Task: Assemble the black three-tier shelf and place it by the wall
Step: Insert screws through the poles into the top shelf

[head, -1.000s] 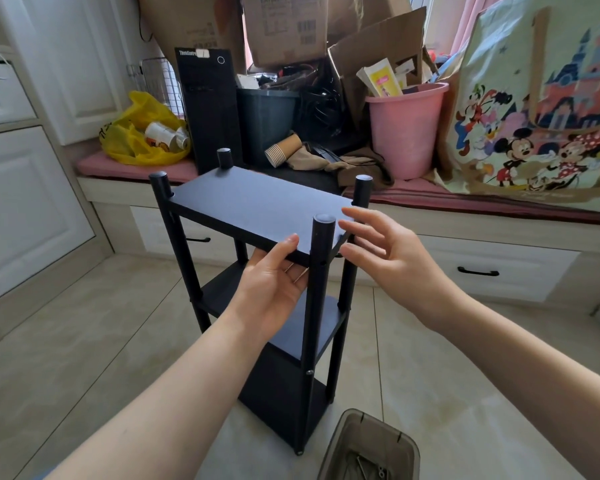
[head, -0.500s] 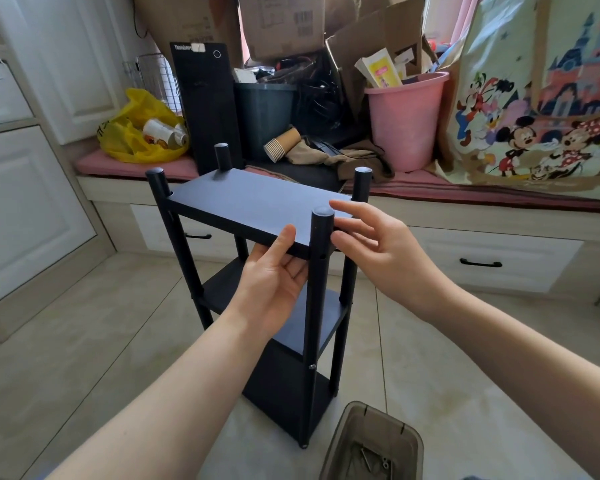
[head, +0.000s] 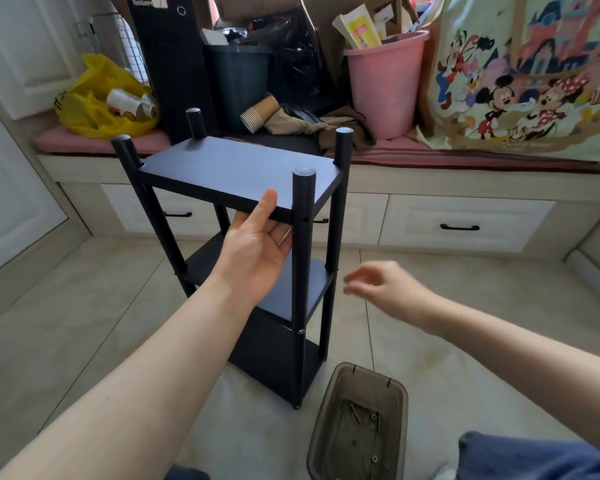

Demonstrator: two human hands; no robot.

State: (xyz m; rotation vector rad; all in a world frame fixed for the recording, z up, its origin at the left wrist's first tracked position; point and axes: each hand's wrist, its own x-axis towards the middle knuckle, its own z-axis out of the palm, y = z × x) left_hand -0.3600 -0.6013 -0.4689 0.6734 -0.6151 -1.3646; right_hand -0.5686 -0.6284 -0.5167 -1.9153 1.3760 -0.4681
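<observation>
The black three-tier shelf (head: 236,174) stands upright on the tiled floor (head: 84,323), just in front of a window seat (head: 465,161) and not yet against any wall. The left hand (head: 253,251) has its grip closed on the front edge of the top board (head: 194,192), thumb on the upper face and fingers underneath. The right hand (head: 385,289) hangs to the right of the shelf, apart from it; its grip is loosely curled and empty, though motion blur hides the finger detail. Judged from the thin boards and slim tubular posts, the unit should be light and stiff, but tall and narrow, so it is likely to tip sideways under an off-centre pull. The matte finish looks smooth and offers little friction. An open hole (head: 305,220) shows in the near front post (head: 302,271) just below the top board, so that joint may not be fully fastened; a one-handed lift by the board edge could strain it. Recommended hold: one hand round a post on each short side, or both hands under the top board close to the posts. A tray (head: 326,410) holding screws (head: 355,412) sits on the floor beside the base; keep the posts away from it.
</observation>
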